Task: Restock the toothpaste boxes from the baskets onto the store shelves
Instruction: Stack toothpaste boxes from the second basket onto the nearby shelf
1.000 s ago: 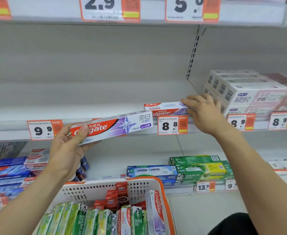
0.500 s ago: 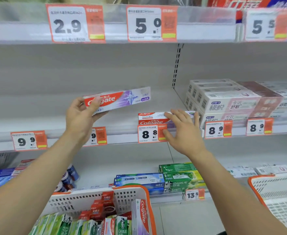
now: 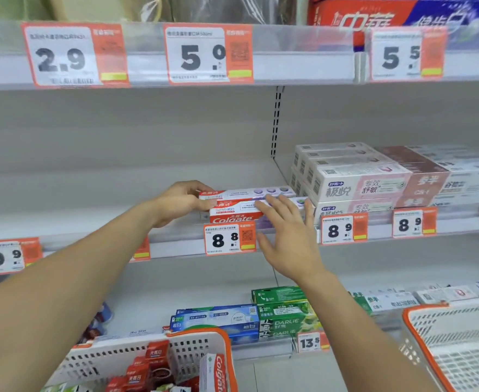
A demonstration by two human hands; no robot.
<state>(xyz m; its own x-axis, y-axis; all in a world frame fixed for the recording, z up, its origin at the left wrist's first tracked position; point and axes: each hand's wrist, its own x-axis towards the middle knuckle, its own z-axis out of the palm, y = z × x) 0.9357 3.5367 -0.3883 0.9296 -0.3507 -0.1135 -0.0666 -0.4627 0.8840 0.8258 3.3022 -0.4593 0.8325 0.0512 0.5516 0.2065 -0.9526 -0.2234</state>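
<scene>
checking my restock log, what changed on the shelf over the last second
The left hand carried its red-and-purple Colgate box up and rightward, setting it behind the red-and-white Colgate box above the 8.8 price tag, and still grips it. The right hand slid leftward along that front box. The white boxes stayed put.

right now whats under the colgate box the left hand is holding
Another Colgate box lies under the top Colgate box that the left hand holds at its end. The right hand covers part of the lower box, so its right half and the shelf beneath stay hidden.
</scene>
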